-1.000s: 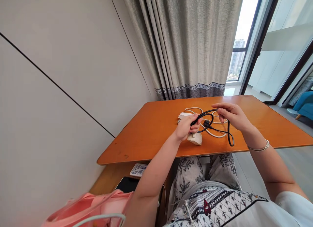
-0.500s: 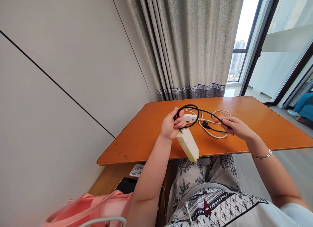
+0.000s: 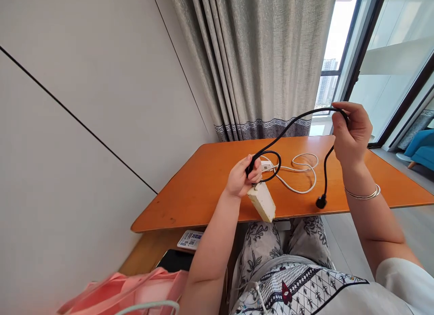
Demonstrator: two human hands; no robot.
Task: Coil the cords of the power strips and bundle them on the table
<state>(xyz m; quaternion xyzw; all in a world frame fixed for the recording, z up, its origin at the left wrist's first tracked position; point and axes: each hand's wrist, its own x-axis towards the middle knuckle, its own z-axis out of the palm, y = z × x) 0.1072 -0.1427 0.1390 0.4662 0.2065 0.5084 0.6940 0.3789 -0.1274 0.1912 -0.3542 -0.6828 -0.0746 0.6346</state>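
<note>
My left hand [image 3: 242, 176] is closed around a gathered loop of black power cord [image 3: 288, 124] near the table's front edge. Just below that fist hangs a yellowed white power strip [image 3: 262, 202], tilted down past the edge. My right hand [image 3: 353, 130] is raised at the right, pinching the cord between thumb and fingers. From it the cord's free end drops to a black plug [image 3: 320, 201]. Behind my left hand, a white cable [image 3: 313, 177] lies in loose curves on the table, beside a small white block [image 3: 266, 166] partly covered by the black loop.
The orange-brown wooden table [image 3: 190, 188] stands against a pale wall, with a grey curtain [image 3: 271, 57] behind it. On a lower surface at the left are a black flat device [image 3: 174, 260], a white printed card [image 3: 190, 239] and a pink bag [image 3: 135, 290].
My right hand has risen up and to the right, drawing the black cord out in an arc. The plug has come off the table's middle and now dangles. My left hand has barely moved.
</note>
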